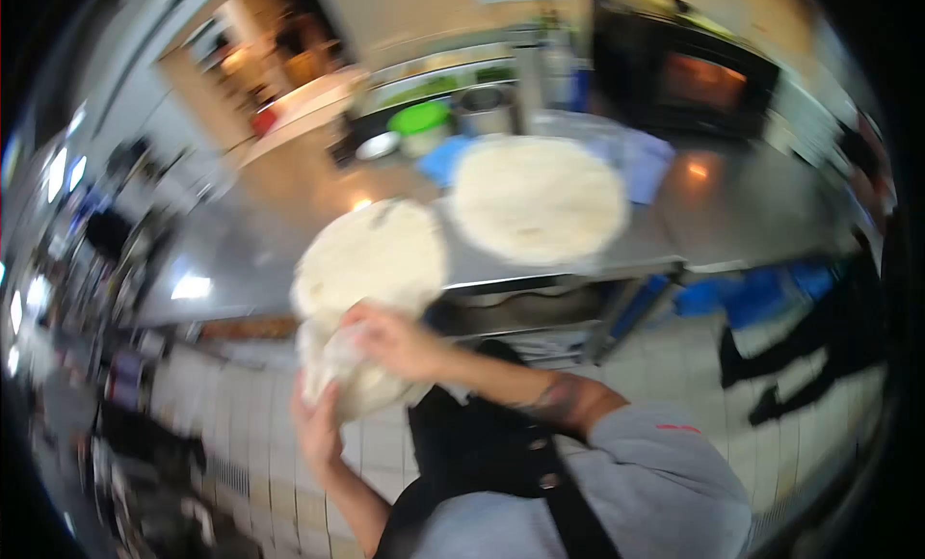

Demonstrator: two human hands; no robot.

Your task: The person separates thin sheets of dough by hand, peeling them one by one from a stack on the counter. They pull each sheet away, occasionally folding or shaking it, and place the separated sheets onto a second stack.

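Observation:
A pale flat round of dough (371,258) lies partly on the steel counter, its near part bunched and hanging past the edge. My left hand (318,422) holds that hanging part from below and the left side, fingers against the dough. Over the bunched part is my right hand (390,342), its blurred fingers closed on the same dough. A second, larger dough round (538,200) rests flat on the counter to the right, apart from both hands.
On the steel counter (241,241) stand a tub with a green lid (420,118), a white lid or dish (377,146) and a metal container (484,109). An oven (682,72) is at the back right. Another person's dark-clothed legs (809,337) show at the right.

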